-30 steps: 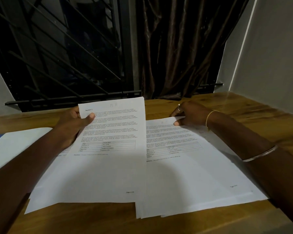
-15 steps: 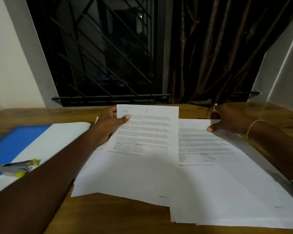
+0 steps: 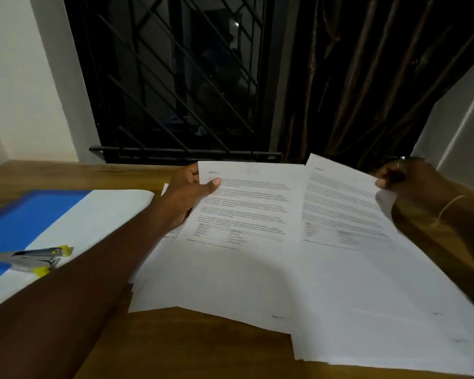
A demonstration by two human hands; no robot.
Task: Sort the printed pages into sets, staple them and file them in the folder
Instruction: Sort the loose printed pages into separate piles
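Observation:
My left hand [image 3: 188,191] grips a printed page [image 3: 246,242] by its top left corner, thumb on the text. My right hand [image 3: 402,176] pinches the top right edge of another printed page [image 3: 345,214] and holds that edge raised off the stack of pages [image 3: 381,310] beneath it. More pages [image 3: 153,285] lie under the left sheet. An open blue folder [image 3: 33,214] with a white sheet [image 3: 99,214] on it lies at the left. A grey and yellow stapler [image 3: 30,258] rests on the folder.
The wooden table [image 3: 189,348] runs to a barred window [image 3: 175,77] and a dark curtain [image 3: 367,77] at the back. White walls stand left and right. My left forearm [image 3: 66,310] crosses the table's front left.
The view swung left, bringing the folder and stapler into sight. My right hand has lifted the top edge of the right page off its stack. My left hand kept its hold.

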